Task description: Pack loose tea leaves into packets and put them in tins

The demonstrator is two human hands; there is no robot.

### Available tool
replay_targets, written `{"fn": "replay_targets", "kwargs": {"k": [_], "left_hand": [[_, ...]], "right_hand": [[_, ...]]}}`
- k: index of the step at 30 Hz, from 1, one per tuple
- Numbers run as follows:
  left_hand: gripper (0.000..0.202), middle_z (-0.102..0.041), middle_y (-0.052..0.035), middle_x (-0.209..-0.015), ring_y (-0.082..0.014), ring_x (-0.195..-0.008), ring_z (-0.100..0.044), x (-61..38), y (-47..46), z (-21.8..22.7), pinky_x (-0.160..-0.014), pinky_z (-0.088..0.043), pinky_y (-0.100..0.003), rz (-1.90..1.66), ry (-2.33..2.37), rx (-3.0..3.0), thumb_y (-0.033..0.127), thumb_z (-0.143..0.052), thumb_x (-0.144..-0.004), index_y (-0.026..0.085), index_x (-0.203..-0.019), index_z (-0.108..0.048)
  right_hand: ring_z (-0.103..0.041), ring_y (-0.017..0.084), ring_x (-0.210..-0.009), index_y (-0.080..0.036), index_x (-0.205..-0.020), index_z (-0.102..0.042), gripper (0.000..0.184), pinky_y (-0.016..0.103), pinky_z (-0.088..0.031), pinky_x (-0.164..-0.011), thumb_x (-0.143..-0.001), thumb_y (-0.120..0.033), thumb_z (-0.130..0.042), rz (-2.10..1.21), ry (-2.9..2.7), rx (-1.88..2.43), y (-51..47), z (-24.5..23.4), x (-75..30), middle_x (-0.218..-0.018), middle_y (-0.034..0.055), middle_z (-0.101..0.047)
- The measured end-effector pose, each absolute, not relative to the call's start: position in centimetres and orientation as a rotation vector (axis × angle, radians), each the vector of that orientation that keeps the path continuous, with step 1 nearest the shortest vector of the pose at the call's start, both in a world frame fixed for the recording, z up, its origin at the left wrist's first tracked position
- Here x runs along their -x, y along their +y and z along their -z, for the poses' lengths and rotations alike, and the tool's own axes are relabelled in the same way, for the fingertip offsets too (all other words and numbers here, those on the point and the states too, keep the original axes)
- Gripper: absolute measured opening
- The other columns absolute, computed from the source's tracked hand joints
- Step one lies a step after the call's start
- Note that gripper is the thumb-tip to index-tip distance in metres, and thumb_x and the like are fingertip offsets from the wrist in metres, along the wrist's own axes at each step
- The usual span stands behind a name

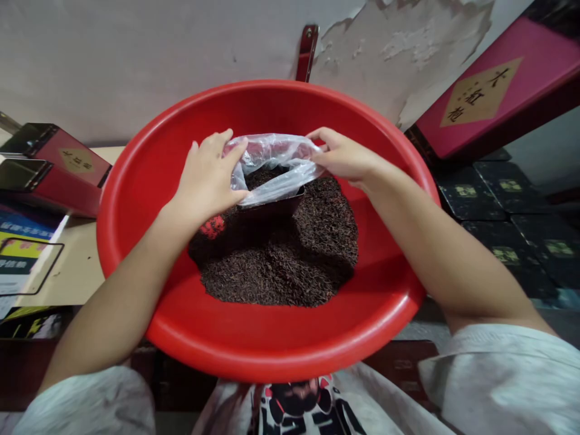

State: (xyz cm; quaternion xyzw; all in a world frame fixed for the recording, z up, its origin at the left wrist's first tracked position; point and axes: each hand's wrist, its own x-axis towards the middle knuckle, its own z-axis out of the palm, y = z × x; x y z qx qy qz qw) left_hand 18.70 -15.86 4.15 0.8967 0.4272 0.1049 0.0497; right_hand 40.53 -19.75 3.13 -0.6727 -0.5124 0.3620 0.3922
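A clear plastic bag [283,187] lines a dark rectangular tin [276,208], its mouth spread over the rim. Dark loose tea leaves [260,175] lie inside the bag. My left hand [206,172] holds the left side of the bag's mouth, with its index finger and thumb apart along the edge. On the opposite side my right hand [342,156] pinches the bag's edge between thumb and fingers. The tin stands in a heap of tea leaves [276,272] inside a big red basin [272,341]; its lower part is hard to make out in shadow.
A tall pink tin [493,78] with a gold label stands at right, above several black boxes [507,187]. More pink tins [75,158] lie at left on a pale tabletop [75,260], near printed packaging [27,241]. A peeling wall [181,54] rises behind the basin.
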Motion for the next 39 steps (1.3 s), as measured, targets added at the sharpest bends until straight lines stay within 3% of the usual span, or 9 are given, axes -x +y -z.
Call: {"fn": "replay_targets", "kwargs": {"k": [4, 8, 12, 17, 21, 26, 30, 33, 39], "left_hand": [[0.056, -0.049, -0.012, -0.122, -0.0288, -0.117, -0.047, -18.9, -14.5, -3.0, -0.1, -0.036, -0.043, -0.288, 1.343, -2.436, 0.043, -0.049, -0.081, 0.017, -0.13, -0.044], [0.029, -0.06, -0.0073, -0.095, -0.0192, -0.09, -0.057, -19.4, -14.0, -2.3, -0.086, -0.044, -0.033, -0.58, 1.398, -2.129, 0.038, -0.05, -0.08, 0.014, -0.095, -0.06], [0.021, -0.05, 0.0008, -0.061, -0.0112, -0.058, -0.048, -19.5, -14.4, -2.9, -0.06, -0.042, -0.025, -0.738, 1.375, -1.806, 0.035, -0.057, -0.077, 0.017, -0.068, -0.05], [0.03, -0.034, 0.0049, -0.049, -0.0062, -0.043, -0.034, -19.7, -15.3, -4.2, -0.044, -0.032, -0.021, -1.016, 1.169, -1.569, 0.023, -0.052, -0.082, 0.02, -0.059, -0.033], [0.033, -0.032, 0.0059, -0.053, -0.0055, -0.046, -0.035, -19.7, -15.5, -4.5, -0.047, -0.035, -0.021, -1.155, 1.061, -1.592, 0.014, -0.061, -0.073, 0.02, -0.06, -0.031], [0.016, -0.043, 0.0029, -0.057, -0.01, -0.055, -0.043, -19.1, -17.0, -5.7, -0.057, -0.041, -0.026, -1.124, 1.183, -2.094, 0.009, -0.057, -0.068, 0.019, -0.059, -0.049], [0.007, -0.056, -0.005, -0.086, -0.0241, -0.091, -0.054, -19.0, -19.3, -6.6, -0.082, -0.044, -0.039, -0.945, 1.275, -2.578, 0.015, -0.06, -0.07, 0.021, -0.07, -0.064], [0.028, -0.054, -0.0085, -0.11, -0.0344, -0.112, -0.047, -19.0, -19.9, -6.3, -0.094, -0.04, -0.046, -0.764, 1.353, -2.643, 0.026, -0.071, -0.066, 0.021, -0.093, -0.065], [0.033, -0.06, -0.005, -0.111, -0.0231, -0.109, -0.054, -19.3, -16.4, -3.8, -0.098, -0.04, -0.037, -0.789, 1.286, -2.276, 0.025, -0.052, -0.081, 0.021, -0.113, -0.058]], "right_hand": [[-0.048, 0.008, -0.066, -0.015, -0.079, -0.055, 0.024, 0.021, -0.038, -0.061, -0.067, 0.004, -0.048, -0.551, -1.617, 1.517, -19.4, -2.2, -40.2, -0.071, -0.0019, -0.054], [-0.049, 0.008, -0.065, -0.015, -0.078, -0.054, 0.008, 0.022, -0.04, -0.061, -0.074, -0.009, -0.056, -0.678, -1.642, 1.457, -19.4, -2.2, -40.0, -0.072, -0.0013, -0.054], [-0.05, 0.008, -0.061, -0.017, -0.076, -0.052, 0.006, 0.024, -0.043, -0.059, -0.08, -0.02, -0.055, -0.809, -1.426, 1.444, -19.4, -2.3, -40.0, -0.068, -0.0007, -0.053], [-0.054, 0.009, -0.068, -0.021, -0.082, -0.051, 0.006, 0.023, -0.047, -0.066, -0.081, -0.015, -0.053, -0.946, -1.02, 1.249, -19.7, -3.1, -39.5, -0.077, 0.0001, -0.057], [-0.054, 0.008, -0.072, -0.022, -0.08, -0.049, 0.014, 0.021, -0.047, -0.068, -0.08, -0.008, -0.05, -0.95, -0.831, 1.223, -19.9, -4.0, -39.2, -0.083, 0.0001, -0.059], [-0.046, 0.007, -0.058, -0.021, -0.07, -0.053, 0.017, 0.021, -0.041, -0.058, -0.073, -0.005, -0.058, -0.734, -1.054, 1.238, -20.5, -4.7, -40.0, -0.069, -0.0016, -0.053], [-0.045, 0.007, -0.055, -0.017, -0.071, -0.056, 0.01, 0.024, -0.034, -0.052, -0.07, -0.009, -0.062, -0.573, -1.244, 1.316, -20.8, -4.6, -40.6, -0.063, -0.0006, -0.052], [-0.05, 0.008, -0.063, -0.017, -0.077, -0.056, 0.013, 0.023, -0.038, -0.059, -0.07, -0.018, -0.067, -0.617, -1.358, 1.448, -20.6, -4.1, -40.5, -0.071, -0.0007, -0.055], [-0.049, 0.009, -0.067, -0.018, -0.067, -0.048, 0.021, 0.021, -0.04, -0.059, -0.078, -0.031, -0.06, -0.588, -1.39, 1.614, -19.4, -2.7, -40.3, -0.064, -0.002, -0.046]]}}
